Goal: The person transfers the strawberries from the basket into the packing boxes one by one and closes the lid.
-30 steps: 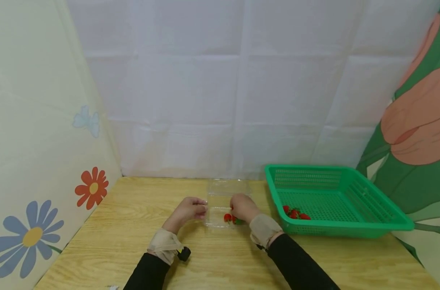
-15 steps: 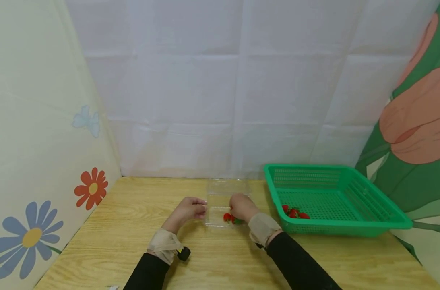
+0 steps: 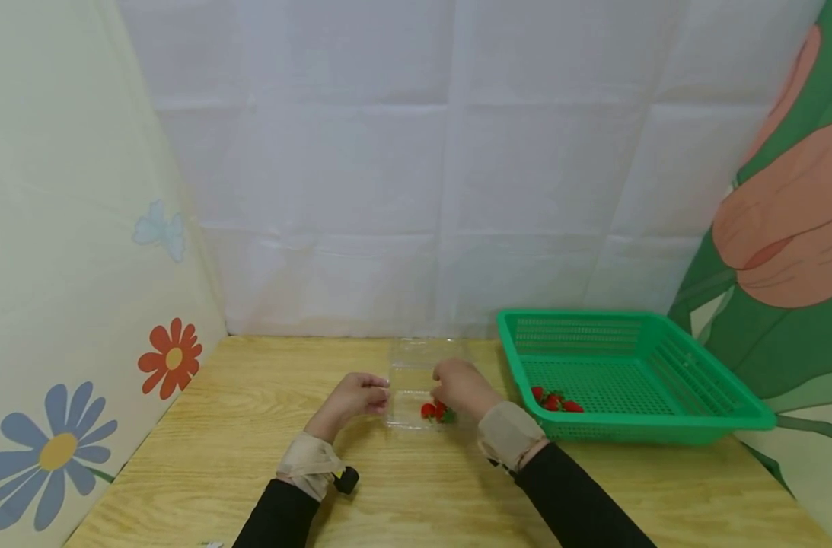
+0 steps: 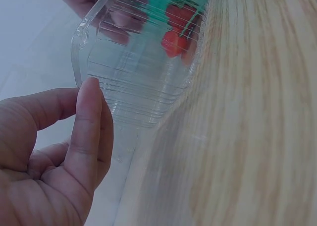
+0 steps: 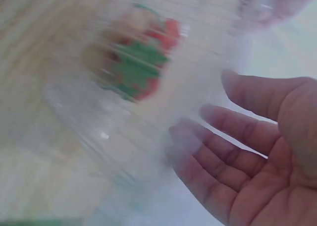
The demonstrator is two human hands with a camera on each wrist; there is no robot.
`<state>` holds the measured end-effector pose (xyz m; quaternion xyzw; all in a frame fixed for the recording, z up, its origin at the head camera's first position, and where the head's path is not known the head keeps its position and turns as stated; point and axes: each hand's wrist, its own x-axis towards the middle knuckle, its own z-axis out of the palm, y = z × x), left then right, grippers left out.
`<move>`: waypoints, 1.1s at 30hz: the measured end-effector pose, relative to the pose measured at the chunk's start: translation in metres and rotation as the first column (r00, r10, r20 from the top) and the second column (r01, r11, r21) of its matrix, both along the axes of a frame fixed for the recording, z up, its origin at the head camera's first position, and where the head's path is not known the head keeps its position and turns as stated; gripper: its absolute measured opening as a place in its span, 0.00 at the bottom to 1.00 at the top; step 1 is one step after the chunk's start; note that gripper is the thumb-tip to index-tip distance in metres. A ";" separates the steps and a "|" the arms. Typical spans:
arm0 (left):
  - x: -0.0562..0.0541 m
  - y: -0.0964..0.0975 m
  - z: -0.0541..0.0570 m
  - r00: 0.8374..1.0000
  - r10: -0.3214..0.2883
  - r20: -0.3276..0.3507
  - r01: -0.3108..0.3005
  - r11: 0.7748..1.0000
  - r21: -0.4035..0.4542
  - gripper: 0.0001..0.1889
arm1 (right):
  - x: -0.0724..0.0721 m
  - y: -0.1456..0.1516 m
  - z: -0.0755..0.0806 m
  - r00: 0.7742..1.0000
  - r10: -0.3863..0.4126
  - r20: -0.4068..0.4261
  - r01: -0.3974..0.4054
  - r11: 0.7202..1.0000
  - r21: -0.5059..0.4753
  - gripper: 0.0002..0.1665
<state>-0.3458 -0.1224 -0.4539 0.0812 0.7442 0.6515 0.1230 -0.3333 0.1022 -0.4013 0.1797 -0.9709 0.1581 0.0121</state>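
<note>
A clear plastic clamshell box [image 3: 403, 412] stands on the table with its lid [image 3: 425, 352] folded back. My left hand [image 3: 352, 397] pinches the box's left rim between thumb and fingers; the left wrist view shows this grip close up. Inside the box, towards its right, lie strawberries [image 3: 428, 411] with green leaves, seen through the ribbed plastic wall in the left wrist view. My right hand [image 3: 465, 387] is over the right part of the box. In the right wrist view its fingers [image 5: 237, 132] are spread and relaxed, holding nothing, beside the blurred box.
To the right stands a green plastic basket [image 3: 662, 420] with several strawberries [image 3: 556, 401] in its near left corner. A white cloth [image 3: 333, 167] hangs behind the wooden table [image 3: 203, 457]. Flower-printed sheets border both sides.
My right hand has let go of a strawberry in the box and lifted slightly, so more of the fruit and leaves shows. The left hand keeps its place on the rim.
</note>
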 end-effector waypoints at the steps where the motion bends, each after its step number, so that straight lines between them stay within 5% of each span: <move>1: 0.000 0.000 0.000 1.000 0.000 0.000 0.000 1.000 -0.001 0.16 | 0.001 0.002 0.005 1.000 -0.002 -0.006 0.002 1.000 0.000 0.12; 10: 0.000 -0.002 0.004 1.000 0.017 -0.008 -0.017 0.999 -0.031 0.15 | 0.010 0.032 0.050 0.999 -0.043 0.024 0.045 0.997 -0.068 0.20; 16: 0.000 -0.001 0.002 1.000 0.008 -0.002 -0.008 1.000 -0.013 0.15 | 0.016 0.078 0.070 0.997 -0.076 -0.004 0.076 0.997 -0.015 0.22; 33: 0.001 0.009 -0.002 1.000 -0.003 0.008 0.003 1.000 -0.017 0.15 | 0.031 0.217 0.061 0.981 -0.181 0.065 0.176 0.982 0.070 0.23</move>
